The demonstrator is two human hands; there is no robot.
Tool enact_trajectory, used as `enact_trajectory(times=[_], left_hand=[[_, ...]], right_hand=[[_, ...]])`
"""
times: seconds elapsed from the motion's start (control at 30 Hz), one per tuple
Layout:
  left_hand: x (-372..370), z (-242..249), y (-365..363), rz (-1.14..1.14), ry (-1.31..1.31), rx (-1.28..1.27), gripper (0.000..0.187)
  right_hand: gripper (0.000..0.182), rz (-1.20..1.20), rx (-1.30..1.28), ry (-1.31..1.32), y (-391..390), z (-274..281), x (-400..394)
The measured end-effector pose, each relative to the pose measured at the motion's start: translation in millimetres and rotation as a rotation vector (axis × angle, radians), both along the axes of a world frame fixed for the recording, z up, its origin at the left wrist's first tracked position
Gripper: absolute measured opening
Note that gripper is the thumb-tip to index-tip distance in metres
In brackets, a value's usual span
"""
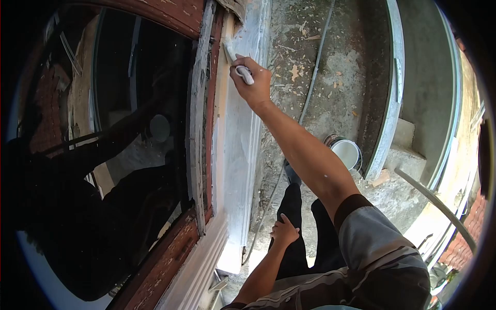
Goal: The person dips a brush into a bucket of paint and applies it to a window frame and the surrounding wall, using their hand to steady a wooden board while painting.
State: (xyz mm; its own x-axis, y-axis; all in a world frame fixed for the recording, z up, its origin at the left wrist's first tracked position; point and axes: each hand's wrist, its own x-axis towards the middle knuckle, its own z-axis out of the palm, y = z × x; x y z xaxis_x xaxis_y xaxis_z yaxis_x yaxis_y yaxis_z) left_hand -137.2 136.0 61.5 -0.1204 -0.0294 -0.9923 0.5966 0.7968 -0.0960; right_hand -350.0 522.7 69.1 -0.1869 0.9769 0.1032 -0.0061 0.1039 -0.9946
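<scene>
My right hand (253, 82) is closed round the white handle of a paintbrush (244, 75). The brush's pale, flat end touches the upper part of a white-coated frame (237, 129) beside the window, where the coat looks streaky. Lower down, my left hand (285, 231) rests on my dark trouser leg with its fingers spread and no tool in it. On the floor right of my outstretched forearm stands a bucket (346, 154) with white paint in it.
Dark window glass (139, 134) with reflections lies to the left, within a peeling red-brown frame (160, 268). A grey hose (316, 62) runs along the flake-strewn concrete floor (289, 46). A pale metal-like rail (395, 77) and concrete steps (405, 157) are on the right.
</scene>
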Motion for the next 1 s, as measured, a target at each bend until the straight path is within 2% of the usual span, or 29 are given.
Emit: enact_trajectory(times=[0.07,0.17,0.27,0.3,0.37,0.4,0.43,0.47,0.57,0.63,0.67,0.73,0.8,0.9,0.97,1.0], left_hand=[[1.0,-5.5,-1.6,-0.027,0.002,0.012,0.101],[0.6,-11.3,-1.7,-0.042,-0.006,0.008,0.102],[-3.5,-10.4,1.5,-0.042,-0.012,0.004,0.103],[-4.0,-9.4,1.6,-0.042,-0.017,0.001,0.103],[-3.9,-8.1,0.8,-0.038,-0.013,-0.003,0.103],[-4.1,-8.3,0.0,-0.034,-0.01,-0.006,0.103],[-3.5,-8.7,-1.6,-0.035,-0.006,-0.01,0.103],[-2.8,-8.7,-2.5,-0.034,-0.003,-0.012,0.103],[-4.8,-6.8,-0.4,-0.026,-0.014,-0.021,0.102],[-1.6,-4.9,-0.9,-0.026,-0.021,-0.019,0.101],[-2.6,-5.4,2.0,-0.025,-0.02,-0.017,0.1],[-2.7,-4.8,7.3,-0.026,-0.02,-0.024,0.098],[-2.7,-7.7,4.1,-0.052,-0.051,-0.004,0.098],[-3.7,-8.9,1.0,-0.06,-0.043,-0.016,0.099],[-4.5,-3.1,9.8,-0.065,-0.009,-0.03,0.098],[-3.1,-6.0,5.3,-0.066,0.0,-0.018,0.1]], right_hand=[[0.019,0.077,0.11,0.023,-63.6,-2.3,17.2],[0.019,0.353,0.06,0.055,-135.2,12.9,73.5],[0.016,0.268,-0.176,0.063,-111.6,25.0,87.1],[0.012,0.131,-0.072,0.094,-83.6,11.0,73.1],[0.008,-0.058,-0.106,0.214,-8.7,10.6,40.8],[0.009,-0.067,-0.182,0.113,23.2,14.5,31.8],[0.011,-0.112,-0.046,0.137,48.6,5.6,14.2],[0.01,-0.109,-0.055,0.073,61.6,-4.0,1.6],[0.01,0.031,0.041,0.002,19.1,-5.9,-3.0],[0.012,0.081,-0.006,0.051,-48.3,-0.5,18.5],[0.015,0.162,-0.135,0.038,-89.0,5.9,35.8],[0.015,0.284,-0.234,0.055,-162.6,17.7,68.1],[0.012,0.399,-0.334,0.113,-197.8,32.9,90.9],[0.008,0.559,-0.556,-0.024,-167.3,29.8,92.5],[0.008,0.419,-0.732,0.062,-95.1,22.8,67.1],[0.008,0.338,-0.606,0.055,-56.7,13.6,55.8]])
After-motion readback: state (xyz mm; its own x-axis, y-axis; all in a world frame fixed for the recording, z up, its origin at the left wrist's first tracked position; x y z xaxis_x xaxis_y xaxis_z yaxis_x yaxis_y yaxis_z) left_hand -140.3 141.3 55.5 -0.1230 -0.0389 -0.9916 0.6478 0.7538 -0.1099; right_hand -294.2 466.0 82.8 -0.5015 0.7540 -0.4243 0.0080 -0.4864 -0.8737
